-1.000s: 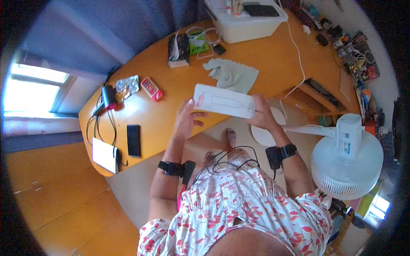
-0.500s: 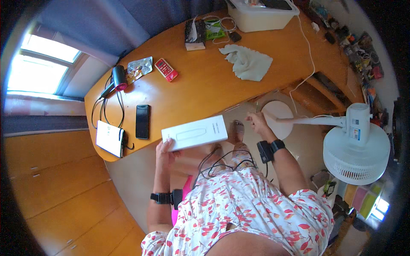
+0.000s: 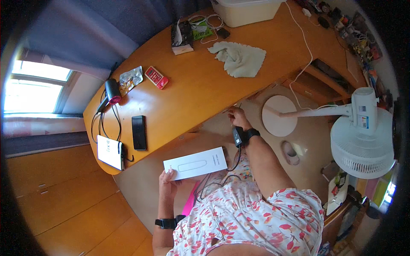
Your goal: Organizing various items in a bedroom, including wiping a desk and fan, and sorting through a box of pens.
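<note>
My left hand [image 3: 168, 177] grips a flat white box [image 3: 195, 164] by its left end, thumb on top. A long rounded outline is printed on the box's upper face. The box is held in front of my body, apart from the desk's near edge. My right hand [image 3: 238, 117] reaches out to the front edge of the wooden desk [image 3: 188, 91]. Its fingers are curled together at that edge, and whatever lies between them is too small to make out.
A black phone [image 3: 139, 132], a hair dryer [image 3: 112, 91], a red remote [image 3: 156, 77], a pale cloth [image 3: 240, 60] and a tissue pack [image 3: 182, 38] lie on the desk. A white fan [image 3: 362, 132] stands at right, its base [image 3: 279, 123] on the floor near a slipper [image 3: 291, 152].
My right hand has moved left and away from me to the desk's edge. The box in my left hand has come lower, away from the desk. The view has shifted.
</note>
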### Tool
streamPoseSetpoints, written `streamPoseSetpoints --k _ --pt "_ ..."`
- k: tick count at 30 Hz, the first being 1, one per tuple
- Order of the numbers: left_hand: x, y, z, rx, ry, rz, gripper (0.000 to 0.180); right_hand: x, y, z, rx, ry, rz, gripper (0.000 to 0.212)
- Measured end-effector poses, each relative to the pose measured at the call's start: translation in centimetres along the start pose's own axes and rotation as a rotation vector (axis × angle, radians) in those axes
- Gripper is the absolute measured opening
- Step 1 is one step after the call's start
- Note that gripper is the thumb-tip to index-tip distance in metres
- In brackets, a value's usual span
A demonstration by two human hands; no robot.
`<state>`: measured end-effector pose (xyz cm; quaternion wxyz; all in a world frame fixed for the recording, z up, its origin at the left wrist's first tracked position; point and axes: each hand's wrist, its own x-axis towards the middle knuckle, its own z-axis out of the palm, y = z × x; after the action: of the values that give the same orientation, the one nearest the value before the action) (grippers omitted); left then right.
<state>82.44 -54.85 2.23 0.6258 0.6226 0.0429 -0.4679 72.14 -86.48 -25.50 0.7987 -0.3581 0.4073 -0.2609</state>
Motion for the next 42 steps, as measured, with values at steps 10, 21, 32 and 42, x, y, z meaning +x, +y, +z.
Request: streamPoseSetpoints --k 10,21,32,42 --pt "0.2 -0.2 1.7 -0.085 0.016 -0.019 0.036 0.1 -1.7 0.5 0.333 0.055 0.356 0.014" --pt "3.0 -0.6 3.4 -0.151 -0.09 -0.139 0.031 -12.1 -6.9 -2.8 0.324 0.006 0.522 0.009" --pt "8.3 -4.4 5.8 -0.286 -0.137 -0.45 0.032 -17.1 -3.1 -8.1 0.469 -0.053 0.433 0.023" --pt "14.3 -7.6 5.8 -0.063 -0.188 -0.436 0.023 -16.5 -3.5 -6.7 0.253 0.314 0.513 0.01"
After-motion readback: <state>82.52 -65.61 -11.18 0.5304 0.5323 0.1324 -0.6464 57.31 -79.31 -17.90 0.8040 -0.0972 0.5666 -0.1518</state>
